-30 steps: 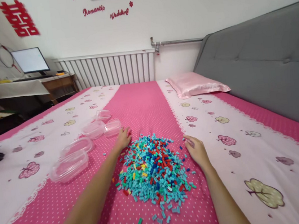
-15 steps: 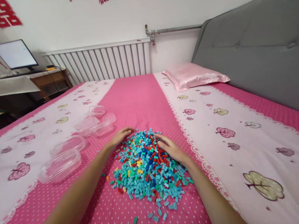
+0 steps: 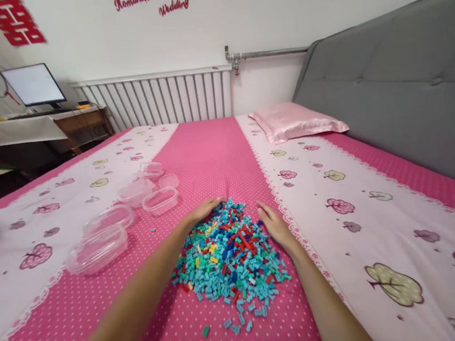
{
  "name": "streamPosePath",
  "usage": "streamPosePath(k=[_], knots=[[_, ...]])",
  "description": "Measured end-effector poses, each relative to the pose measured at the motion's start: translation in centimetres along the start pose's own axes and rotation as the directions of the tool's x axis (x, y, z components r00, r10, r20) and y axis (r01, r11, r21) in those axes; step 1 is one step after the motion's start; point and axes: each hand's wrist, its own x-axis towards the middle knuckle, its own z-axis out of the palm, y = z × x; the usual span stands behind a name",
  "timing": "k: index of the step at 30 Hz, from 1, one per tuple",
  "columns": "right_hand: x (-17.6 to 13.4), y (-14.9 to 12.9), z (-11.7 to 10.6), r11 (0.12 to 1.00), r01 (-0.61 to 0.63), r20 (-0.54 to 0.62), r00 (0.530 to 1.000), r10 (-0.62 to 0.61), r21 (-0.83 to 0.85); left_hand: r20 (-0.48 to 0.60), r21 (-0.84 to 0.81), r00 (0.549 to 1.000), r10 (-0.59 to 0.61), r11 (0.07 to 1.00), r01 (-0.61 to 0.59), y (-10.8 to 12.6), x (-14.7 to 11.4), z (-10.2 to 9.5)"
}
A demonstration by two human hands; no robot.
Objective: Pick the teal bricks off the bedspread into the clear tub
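Observation:
A heap of small plastic building blocks (image 3: 230, 258), mostly turquoise with red, dark blue, green and yellow ones, lies on the pink dotted bedspread (image 3: 209, 156). My left hand (image 3: 206, 209) rests along the heap's far left edge, its fingers stretched out and touching the blocks. Beside the far right edge, my right hand (image 3: 273, 223) lies with fingers extended and holds nothing. A loose green block (image 3: 206, 331) and several turquoise ones sit near the front of the heap.
Several clear plastic containers (image 3: 98, 250) stand on the bed to the left. A pink satin pillow (image 3: 296, 120) lies at the far right, by the grey headboard (image 3: 397, 66). A radiator (image 3: 156, 99) lines the back wall, and a monitor (image 3: 33, 85) stands on a desk at left.
My left hand has moved right along the heap's far edge, pressing that side inward. My right hand has shifted right, off the blocks. The view has tilted slightly.

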Motion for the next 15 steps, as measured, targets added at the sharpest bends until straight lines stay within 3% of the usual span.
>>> streamPosePath(k=[3, 6, 8, 11, 15], knots=[[-0.6, -0.9, 1.1, 0.998, 0.027, 0.162, 0.986, -0.036, 0.060, 0.177, -0.001, 0.984, 0.001, 1.000, -0.001, 0.6, -1.4, -1.3], [-0.9, -1.7, 1.3, 0.994, 0.045, 0.264, 0.962, -0.071, 0.103, 0.218, 0.059, 0.976, -0.010, 0.998, -0.002, 1.2, -3.0, -3.8], [-0.9, -1.7, 1.0, 0.992, 0.047, 0.276, 0.958, -0.077, 0.114, 0.149, 0.131, 0.988, -0.033, 0.991, 0.014, 1.0, -4.5, -5.6], [-0.6, -0.9, 0.5, 0.994, 0.052, 0.202, 0.977, -0.070, 0.092, -0.057, 0.253, 0.992, -0.110, 0.960, 0.121, -0.7, -7.8, -7.5], [0.7, 0.4, 0.6, 0.999, 0.045, 0.027, 0.999, -0.045, 0.006, -0.291, 0.291, 0.936, -0.197, 0.914, 0.283, -3.8, -11.7, -6.9]])
